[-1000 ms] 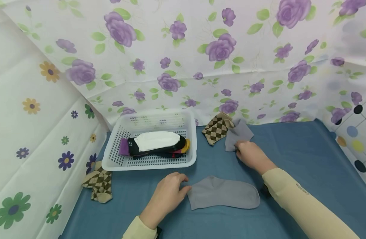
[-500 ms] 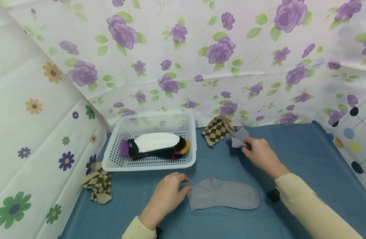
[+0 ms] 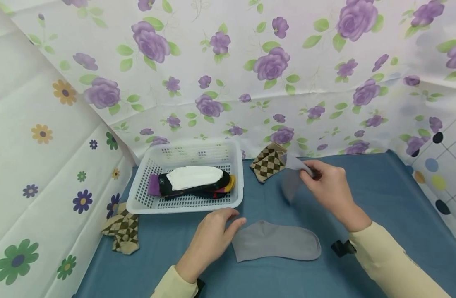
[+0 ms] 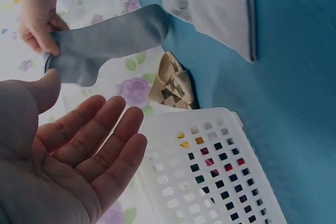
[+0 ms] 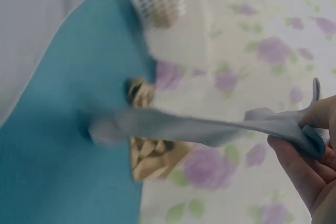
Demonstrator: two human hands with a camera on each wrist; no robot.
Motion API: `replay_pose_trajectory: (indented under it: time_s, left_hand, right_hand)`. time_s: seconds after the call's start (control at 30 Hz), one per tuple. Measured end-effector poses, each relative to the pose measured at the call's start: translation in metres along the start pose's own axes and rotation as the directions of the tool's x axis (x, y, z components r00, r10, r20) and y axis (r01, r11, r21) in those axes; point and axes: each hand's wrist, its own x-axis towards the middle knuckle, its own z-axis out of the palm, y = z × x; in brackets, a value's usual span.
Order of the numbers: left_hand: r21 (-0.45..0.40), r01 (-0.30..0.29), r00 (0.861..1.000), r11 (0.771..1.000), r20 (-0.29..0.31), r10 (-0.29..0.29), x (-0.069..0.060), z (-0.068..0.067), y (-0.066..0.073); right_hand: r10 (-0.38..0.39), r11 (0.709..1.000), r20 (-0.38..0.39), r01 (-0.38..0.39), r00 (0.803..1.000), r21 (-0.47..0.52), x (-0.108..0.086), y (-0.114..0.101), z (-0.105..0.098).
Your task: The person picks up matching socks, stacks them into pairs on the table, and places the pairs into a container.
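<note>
Held gray sock (image 4: 107, 40): right of the basket (image 3: 183, 210), hanging from the right hand (image 3: 330, 186). Right fingers and thumb pinch it at one end; can't tell if the lower end touches the table (image 3: 380, 194). Flat gray sock (image 3: 276, 242): on the table, front-right of the basket, toe end pointing right. Left hand (image 3: 211, 236): in front of the basket, thumb at the flat sock's cuff end, contact unclear; fingers loose and slightly bent, holding nothing. Folded checkered sock (image 3: 268, 163): just beside the basket, right side, between it and the held sock. Rumpled checkered sock (image 3: 125, 229): at the basket's front left corner. Inside the basket: white-and-black sock (image 3: 194, 177) on top, purple piece (image 3: 153, 186) and yellow piece (image 3: 232, 183) showing at its ends. Purple-flowered sheet (image 3: 213, 62) behind the basket, daisy-print sheet (image 3: 34, 174) left of it.
</note>
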Motion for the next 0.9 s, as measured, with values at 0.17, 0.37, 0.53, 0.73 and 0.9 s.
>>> replay_pose_trajectory:
  time_s: [0.17, 0.37, 0.53, 0.73, 0.9]
  left_hand:
    - [-0.025, -0.004, 0.999, 1.000, -0.040, 0.003, 0.002, -0.003, 0.008]
    - [-0.011, -0.071, 0.993, 0.997, -0.091, 0.070, 0.005, -0.010, 0.022]
    - [-0.041, -0.138, 0.985, 0.990, -0.108, 0.133, 0.008, -0.012, 0.034]
    - [-0.139, -0.213, 0.970, 0.967, -0.150, 0.192, 0.010, -0.008, 0.036]
    - [-0.323, -0.279, 0.958, 0.904, -0.167, 0.235, 0.010, -0.007, 0.036]
  right_hand:
    - [-0.049, 0.997, -0.048, 0.052, 0.998, 0.058, -0.004, -0.027, -0.008]
    - [-0.164, 0.973, -0.071, 0.174, 0.984, 0.154, -0.016, -0.055, -0.006]
    - [-0.226, 0.954, -0.028, 0.228, 0.974, 0.194, -0.029, -0.075, 0.002]
    - [-0.293, 0.924, -0.014, 0.287, 0.956, 0.252, -0.038, -0.093, 0.014]
    - [-0.369, 0.890, -0.020, 0.360, 0.929, 0.278, -0.041, -0.100, 0.024]
